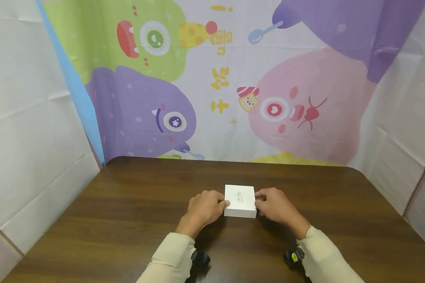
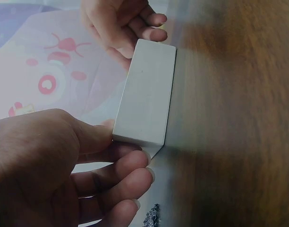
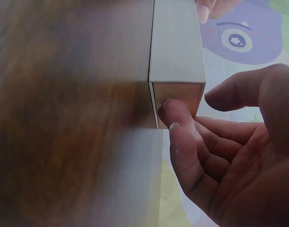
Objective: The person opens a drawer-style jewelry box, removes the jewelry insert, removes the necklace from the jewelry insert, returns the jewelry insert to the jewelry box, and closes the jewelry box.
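Note:
A small white box (image 1: 240, 198) with faint lettering on its top lies flat near the middle of the table in the head view. My left hand (image 1: 206, 206) grips its left end, the thumb at the upper edge and the fingers against the end, as the left wrist view shows. At the opposite end is my right hand (image 1: 277, 204). In the right wrist view that end has a tan face (image 3: 175, 97) framed by white walls. The right fingertips (image 3: 177, 111) touch this face, while the right thumb (image 3: 229, 94) stands apart from the box.
A dark brown wooden table (image 1: 127, 220) spreads around the box. Behind it hangs a curtain (image 1: 205, 133) with cartoon monsters, and pale cloths (image 1: 32, 118) hang at both sides. Dark wrist cameras (image 1: 200, 259) sit under both sleeves.

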The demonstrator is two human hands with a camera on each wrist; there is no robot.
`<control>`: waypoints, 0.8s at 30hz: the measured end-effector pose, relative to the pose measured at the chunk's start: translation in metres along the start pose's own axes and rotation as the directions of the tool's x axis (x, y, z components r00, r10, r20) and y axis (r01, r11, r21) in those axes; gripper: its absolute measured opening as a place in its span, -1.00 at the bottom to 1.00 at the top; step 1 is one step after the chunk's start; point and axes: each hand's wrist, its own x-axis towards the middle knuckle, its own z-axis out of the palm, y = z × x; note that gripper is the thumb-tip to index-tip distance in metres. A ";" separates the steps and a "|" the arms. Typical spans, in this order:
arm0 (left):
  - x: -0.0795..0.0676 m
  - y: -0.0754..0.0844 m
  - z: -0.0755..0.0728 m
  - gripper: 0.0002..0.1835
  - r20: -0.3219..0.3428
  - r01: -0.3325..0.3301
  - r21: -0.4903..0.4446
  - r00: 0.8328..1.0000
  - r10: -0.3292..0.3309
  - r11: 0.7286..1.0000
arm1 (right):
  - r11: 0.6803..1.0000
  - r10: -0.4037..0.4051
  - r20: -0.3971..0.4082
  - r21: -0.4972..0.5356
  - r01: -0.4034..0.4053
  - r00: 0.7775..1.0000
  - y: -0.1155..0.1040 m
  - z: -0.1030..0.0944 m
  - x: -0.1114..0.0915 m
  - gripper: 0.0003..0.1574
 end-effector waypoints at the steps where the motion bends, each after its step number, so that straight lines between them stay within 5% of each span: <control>1: 0.000 0.000 0.000 -0.76 -0.001 -0.003 0.000 1.000 0.003 1.000 | 1.000 0.003 -0.002 0.003 -0.003 1.000 0.000 0.000 0.000 -0.63; 16: 0.001 0.002 0.000 -0.74 -0.002 -0.004 0.005 1.000 0.004 1.000 | 1.000 0.014 -0.006 0.010 -0.014 1.000 0.004 0.000 0.000 -0.65; 24: 0.000 -0.001 0.002 -0.56 -0.028 -0.038 0.035 0.999 0.039 0.999 | 1.000 0.008 -0.013 0.000 -0.008 1.000 0.003 0.001 0.000 -0.67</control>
